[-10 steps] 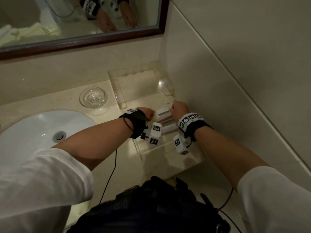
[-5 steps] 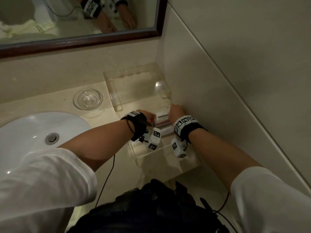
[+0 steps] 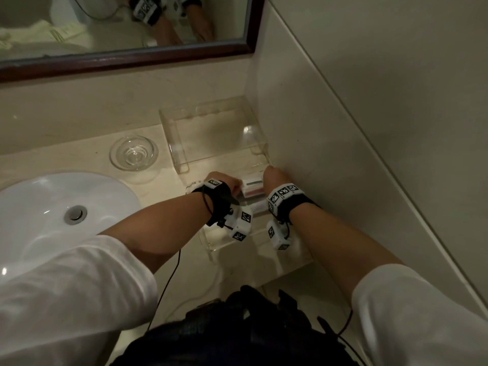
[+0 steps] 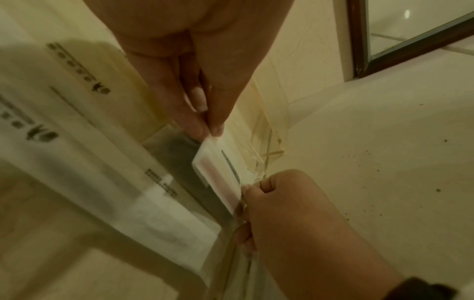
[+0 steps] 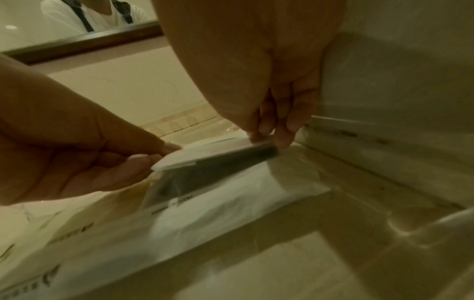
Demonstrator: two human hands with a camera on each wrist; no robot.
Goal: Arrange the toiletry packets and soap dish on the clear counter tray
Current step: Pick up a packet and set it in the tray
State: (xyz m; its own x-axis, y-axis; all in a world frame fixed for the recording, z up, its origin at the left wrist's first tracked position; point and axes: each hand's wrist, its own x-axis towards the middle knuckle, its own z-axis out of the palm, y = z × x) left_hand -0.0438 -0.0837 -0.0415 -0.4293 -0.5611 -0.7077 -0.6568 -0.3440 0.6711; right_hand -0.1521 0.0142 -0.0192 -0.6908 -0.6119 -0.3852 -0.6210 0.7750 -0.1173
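Dish [image 3: 134, 152] beside sink [image 3: 52, 207] – outside tray [image 3: 184, 167]; both hands, left [image 4: 195, 85] and right [image 5: 269, 81], pinch packet [image 3: 253, 186] over tray's bags [image 5: 218, 203].

The room was a dimly lit bathroom with a pale, marble-like desk [image 3: 87, 157] set into a corner of smooth cream walls [image 3: 369, 88]. A white oval sink [image 3: 34, 207] with a round metal drain [image 3: 75, 214] was sunk into the desk at the left. Above the low backsplash hung a mirror [image 3: 111, 25] in a dark wooden frame [image 3: 126, 58], reflecting light-coloured folded towels and pale surfaces.
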